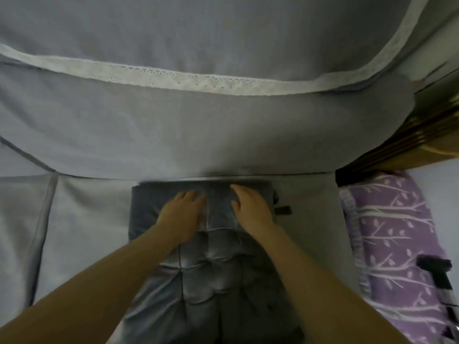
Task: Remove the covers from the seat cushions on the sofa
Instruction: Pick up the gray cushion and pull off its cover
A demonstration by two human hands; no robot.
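A dark grey tufted, quilted cover (213,266) lies folded on the light grey sofa seat cushion (92,219), its far end against the backrest. My left hand (182,214) rests flat on the far left part of the cover, fingers spread. My right hand (250,209) lies palm down on its far right part, fingers apart. Neither hand grips the fabric. A small dark strap or tab (283,210) sticks out from the cover's right edge.
The grey backrest (198,135) rises behind, with a throw trimmed in white lace (188,79) draped over it. A purple cloth with a white branch pattern (395,244) covers the right armrest. A dark object (434,263) lies on it. Wooden furniture (422,135) stands at right.
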